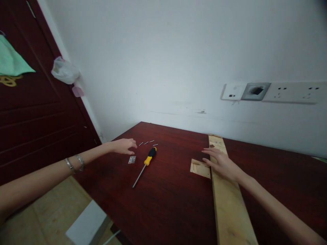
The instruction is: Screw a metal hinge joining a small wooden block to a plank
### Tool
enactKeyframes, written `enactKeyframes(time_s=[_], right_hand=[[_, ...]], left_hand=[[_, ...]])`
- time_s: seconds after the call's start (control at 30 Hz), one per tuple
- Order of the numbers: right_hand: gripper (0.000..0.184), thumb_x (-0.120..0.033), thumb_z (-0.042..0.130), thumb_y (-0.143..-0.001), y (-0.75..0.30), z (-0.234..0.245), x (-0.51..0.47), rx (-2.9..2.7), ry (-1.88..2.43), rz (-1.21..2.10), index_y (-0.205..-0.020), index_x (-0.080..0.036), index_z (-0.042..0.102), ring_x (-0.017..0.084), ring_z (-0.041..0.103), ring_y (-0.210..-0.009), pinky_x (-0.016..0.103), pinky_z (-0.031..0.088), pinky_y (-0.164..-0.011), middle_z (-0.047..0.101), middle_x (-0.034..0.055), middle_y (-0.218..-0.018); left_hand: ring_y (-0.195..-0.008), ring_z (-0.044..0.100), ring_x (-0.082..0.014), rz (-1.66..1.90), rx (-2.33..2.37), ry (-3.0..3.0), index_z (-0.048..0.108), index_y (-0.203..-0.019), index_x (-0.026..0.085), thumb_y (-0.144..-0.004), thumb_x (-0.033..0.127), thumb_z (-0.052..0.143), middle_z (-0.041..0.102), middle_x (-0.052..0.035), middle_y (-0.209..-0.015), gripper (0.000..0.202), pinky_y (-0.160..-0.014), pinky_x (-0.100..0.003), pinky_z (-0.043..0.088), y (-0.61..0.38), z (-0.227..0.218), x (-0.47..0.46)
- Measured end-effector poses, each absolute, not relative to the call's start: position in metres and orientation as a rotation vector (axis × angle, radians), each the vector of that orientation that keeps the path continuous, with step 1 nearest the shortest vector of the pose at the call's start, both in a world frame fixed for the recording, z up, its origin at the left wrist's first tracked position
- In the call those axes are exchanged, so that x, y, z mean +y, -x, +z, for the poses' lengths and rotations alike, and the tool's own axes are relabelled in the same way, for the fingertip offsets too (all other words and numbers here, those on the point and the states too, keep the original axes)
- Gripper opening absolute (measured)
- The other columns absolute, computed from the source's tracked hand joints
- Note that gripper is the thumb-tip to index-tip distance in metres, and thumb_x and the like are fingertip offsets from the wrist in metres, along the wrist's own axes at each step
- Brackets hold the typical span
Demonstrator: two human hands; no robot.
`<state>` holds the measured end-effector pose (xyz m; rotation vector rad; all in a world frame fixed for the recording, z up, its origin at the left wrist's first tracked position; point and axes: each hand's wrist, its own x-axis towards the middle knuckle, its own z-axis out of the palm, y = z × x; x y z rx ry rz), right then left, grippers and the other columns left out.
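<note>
My left hand point(124, 146), with bracelets on its wrist, hovers over the left part of the dark red table, fingers apart and nothing in them. Just below it lies a small metal hinge point(132, 160). Several screws point(146, 143) are scattered to the right of its fingertips. A screwdriver point(147, 162) with a yellow and black handle rests close by, tip toward me. My right hand point(221, 163) is over a long wooden plank point(230, 204), fingers stretched out; whether it touches the wood I cannot tell. A small wooden block point(200, 168) sits against the plank's left side.
The table point(173, 204) meets a white wall with sockets point(288, 92) at the right. A dark red door point(33, 102) with a green cloth point(11, 59) stands at left. A plastic bag point(65, 70) hangs beside it. Below the table's left edge is a white box point(87, 223).
</note>
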<state>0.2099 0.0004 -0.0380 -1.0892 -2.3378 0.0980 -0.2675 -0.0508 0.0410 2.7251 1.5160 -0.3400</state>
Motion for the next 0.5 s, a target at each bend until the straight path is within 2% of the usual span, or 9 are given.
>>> enactKeyframes(time_s=[0.2,0.5], right_hand=[[0.040,-0.043,0.047,-0.085,-0.175,-0.033,-0.003,-2.411,1.008,0.211,-0.113,-0.019,0.062,0.027,0.052,-0.117,0.044,0.039,-0.103,0.060,0.0111,-0.121],[0.035,-0.034,0.047,-0.086,-0.162,-0.039,-0.004,-2.438,0.949,0.275,-0.111,-0.017,0.063,0.025,0.056,-0.109,0.043,0.043,-0.098,0.063,0.0113,-0.116]], left_hand=[[-0.101,0.053,-0.0232,-0.381,1.542,-2.640,0.059,-0.112,0.018,-0.079,0.046,0.059,0.060,-0.0099,-0.110,0.044,-0.088,-0.030,0.039,0.274,0.025,-0.077],[-0.094,0.058,-0.0205,-0.312,1.578,-2.637,0.064,-0.097,0.019,-0.078,0.043,0.060,0.063,-0.0071,-0.099,0.031,-0.083,-0.026,0.041,0.274,0.009,-0.075]])
